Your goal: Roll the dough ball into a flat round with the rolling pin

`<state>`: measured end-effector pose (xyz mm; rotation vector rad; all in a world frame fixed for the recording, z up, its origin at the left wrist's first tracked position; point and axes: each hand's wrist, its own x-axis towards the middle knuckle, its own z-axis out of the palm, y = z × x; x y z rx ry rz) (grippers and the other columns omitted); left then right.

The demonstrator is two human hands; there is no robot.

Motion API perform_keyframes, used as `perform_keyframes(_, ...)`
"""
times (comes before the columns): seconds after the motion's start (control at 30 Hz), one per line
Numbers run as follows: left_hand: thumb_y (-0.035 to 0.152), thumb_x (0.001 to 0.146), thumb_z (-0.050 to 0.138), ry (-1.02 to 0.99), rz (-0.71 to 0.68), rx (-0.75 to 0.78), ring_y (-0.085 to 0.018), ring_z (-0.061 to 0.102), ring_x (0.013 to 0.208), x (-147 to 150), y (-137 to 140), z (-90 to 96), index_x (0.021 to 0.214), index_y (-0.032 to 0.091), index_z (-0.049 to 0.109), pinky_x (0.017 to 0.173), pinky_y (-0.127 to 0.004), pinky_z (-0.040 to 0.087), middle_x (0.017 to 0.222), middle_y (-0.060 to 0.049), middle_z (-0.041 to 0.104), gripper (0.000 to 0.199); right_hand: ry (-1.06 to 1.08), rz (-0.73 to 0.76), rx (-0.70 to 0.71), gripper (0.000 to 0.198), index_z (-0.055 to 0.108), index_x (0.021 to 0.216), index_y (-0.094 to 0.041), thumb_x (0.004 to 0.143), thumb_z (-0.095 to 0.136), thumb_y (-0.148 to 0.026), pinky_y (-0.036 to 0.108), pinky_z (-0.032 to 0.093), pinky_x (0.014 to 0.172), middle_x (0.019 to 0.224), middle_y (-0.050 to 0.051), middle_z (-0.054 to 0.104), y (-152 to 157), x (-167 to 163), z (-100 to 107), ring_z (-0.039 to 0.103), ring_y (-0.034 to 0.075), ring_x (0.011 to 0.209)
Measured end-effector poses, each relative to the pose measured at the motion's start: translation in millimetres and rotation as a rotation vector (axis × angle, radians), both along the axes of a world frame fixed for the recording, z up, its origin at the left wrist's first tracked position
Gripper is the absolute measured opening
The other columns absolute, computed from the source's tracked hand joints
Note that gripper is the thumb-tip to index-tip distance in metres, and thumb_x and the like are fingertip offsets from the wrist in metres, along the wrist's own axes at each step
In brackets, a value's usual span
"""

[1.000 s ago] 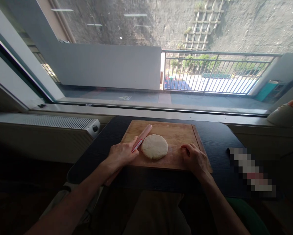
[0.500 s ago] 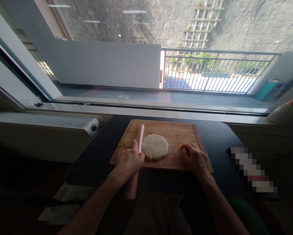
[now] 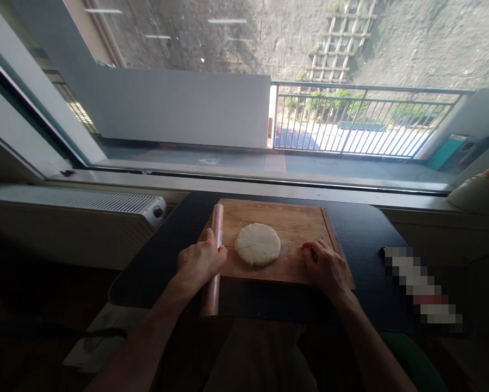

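Note:
My left hand (image 3: 200, 259) is wrapped round a smooth, pinkish-brown rolling pin (image 3: 217, 219). The pin lies lengthwise over the left part of a wooden cutting board (image 3: 285, 215), its near end jutting past the board's front edge. Just right of the pin, and apart from it, is a flat round of pale dough (image 3: 258, 244) with a slightly uneven rim. My right hand (image 3: 325, 265) rests at the board's right side with its fingers curled in. Nothing shows in it, and it does not touch the dough.
Under the board is a black table (image 3: 366, 234) with rounded corners. A pixelated long object (image 3: 423, 288) lies at its right. Beyond are a window sill (image 3: 244, 182), a white radiator (image 3: 105, 204) at left and a pale pot (image 3: 475, 193) at far right.
My left hand has moved left with the rolling pin, away from the dough, which widens the gap between them. My right hand has stayed about where it was.

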<state>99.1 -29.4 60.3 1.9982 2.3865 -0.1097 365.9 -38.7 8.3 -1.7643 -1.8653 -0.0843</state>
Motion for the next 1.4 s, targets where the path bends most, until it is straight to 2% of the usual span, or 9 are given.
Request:
perform_keyframes(0.17,0.039,0.084,0.029,-0.032,-0.118,0.029,-0.03,0.066,0.083,2,-1,-3.1,0.134,0.005,0.031,0.069,-0.038,0.045,0.086,-0.019,0.068,0.06,0.002,-0.019,0.005,0.021,0.063,0.093,-0.026,0.088,0.042,-0.026,0.024,0.033,0.066,0.093,-0.003,0.064,0,0,-1,0.058,0.013,0.08)
perform_keyframes(0.3,0.04,0.083,0.029,-0.013,-0.081,0.01,-0.03,0.065,0.084,-6,0,-5.9,0.134,0.007,0.033,0.07,-0.038,0.044,0.087,-0.016,0.068,0.06,-0.001,-0.006,0.0,0.022,0.063,0.093,-0.025,0.088,0.042,-0.026,0.025,0.033,0.067,0.094,-0.002,0.064,0,0,-1,0.058,0.014,0.079)
perform_keyframes(0.43,0.039,0.083,0.031,-0.013,-0.149,0.023,-0.028,0.065,0.086,-7,2,-5.1,0.136,0.008,0.03,0.073,-0.037,0.044,0.09,-0.015,0.069,0.061,0.001,-0.024,-0.002,0.022,0.063,0.093,-0.026,0.088,0.041,-0.027,0.025,0.033,0.065,0.093,-0.002,0.064,0,0,-2,0.058,0.014,0.079)
perform_keyframes(0.63,0.039,0.084,0.027,-0.018,-0.084,0.032,-0.03,0.065,0.082,0,5,-4.5,0.133,0.004,0.033,0.069,-0.038,0.044,0.087,-0.018,0.068,0.061,0.003,-0.018,-0.002,0.022,0.063,0.092,-0.025,0.087,0.042,-0.026,0.024,0.033,0.065,0.092,-0.002,0.064,1,0,-3,0.058,0.013,0.078)
perform_keyframes(0.87,0.041,0.085,0.028,-0.023,-0.127,-0.022,-0.027,0.064,0.087,-13,10,-7.2,0.136,0.014,0.032,0.073,-0.036,0.044,0.094,-0.014,0.068,0.058,-0.005,-0.006,0.0,0.022,0.063,0.093,-0.025,0.088,0.042,-0.026,0.024,0.033,0.066,0.092,-0.002,0.064,0,0,-2,0.058,0.013,0.078)
perform_keyframes(1.0,0.043,0.084,0.032,0.009,-0.241,-0.049,-0.028,0.062,0.094,-22,29,0.7,0.141,0.022,0.023,0.077,-0.037,0.043,0.104,-0.013,0.065,0.061,-0.005,-0.019,0.004,0.022,0.063,0.094,-0.026,0.088,0.042,-0.026,0.024,0.033,0.066,0.092,-0.002,0.064,0,0,-2,0.058,0.013,0.077)
perform_keyframes(1.2,0.035,0.083,0.038,0.12,-0.393,0.097,-0.027,0.052,0.102,-42,60,10.9,0.13,0.028,0.043,0.084,-0.039,0.039,0.11,-0.01,0.058,0.048,0.021,-0.007,0.006,0.023,0.064,0.094,-0.025,0.088,0.042,-0.026,0.024,0.035,0.067,0.093,-0.001,0.064,1,0,-1,0.059,0.013,0.078)
perform_keyframes(1.27,0.031,0.084,0.038,0.107,-0.474,0.114,-0.025,0.049,0.104,-42,64,9.6,0.129,0.03,0.044,0.085,-0.037,0.038,0.115,-0.008,0.055,0.046,0.018,-0.008,0.008,0.023,0.064,0.094,-0.026,0.088,0.042,-0.027,0.024,0.035,0.067,0.093,-0.001,0.065,1,-1,0,0.059,0.013,0.078)
perform_keyframes(1.4,0.031,0.085,0.037,0.11,-0.502,0.081,-0.025,0.047,0.104,-38,73,7.3,0.131,0.031,0.041,0.084,-0.037,0.039,0.114,-0.009,0.053,0.046,0.015,-0.015,0.01,0.022,0.064,0.094,-0.026,0.087,0.042,-0.026,0.024,0.035,0.068,0.093,-0.001,0.064,0,-1,0,0.059,0.013,0.078)
